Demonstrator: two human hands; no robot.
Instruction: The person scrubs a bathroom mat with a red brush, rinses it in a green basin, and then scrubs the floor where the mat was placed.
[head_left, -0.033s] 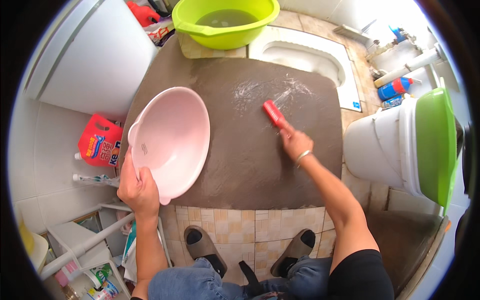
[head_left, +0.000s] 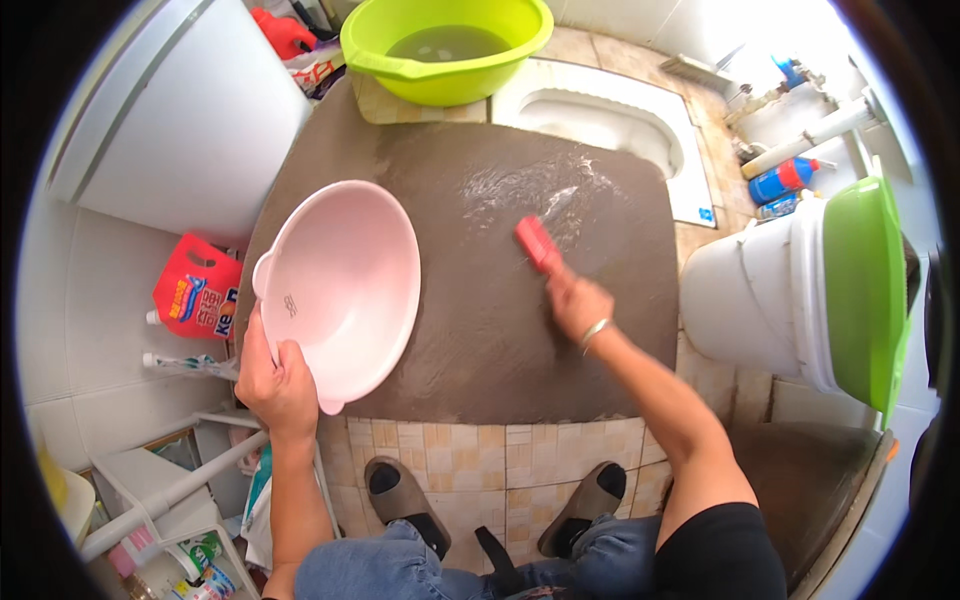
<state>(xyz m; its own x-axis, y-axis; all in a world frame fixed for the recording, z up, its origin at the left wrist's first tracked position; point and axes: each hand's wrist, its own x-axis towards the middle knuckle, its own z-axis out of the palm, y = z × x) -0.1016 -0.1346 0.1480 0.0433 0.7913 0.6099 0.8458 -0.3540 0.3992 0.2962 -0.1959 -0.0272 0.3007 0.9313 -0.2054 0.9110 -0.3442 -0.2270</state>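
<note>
My left hand (head_left: 275,385) grips the near rim of an empty pale pink basin (head_left: 340,280), which is tilted over the left side of a wet brown mat (head_left: 470,340) spread on the tiled floor. My right hand (head_left: 580,305) holds a red scrubbing brush (head_left: 538,243) with its head pressed on the mat. Just beyond the brush, white foam (head_left: 520,185) streaks the mat.
A green basin of murky water (head_left: 445,45) stands at the mat's far edge beside a white squat toilet (head_left: 600,115). On the right is a white bucket (head_left: 760,290) with a green lid. A red detergent pouch (head_left: 195,290) and a white appliance (head_left: 180,110) are on the left.
</note>
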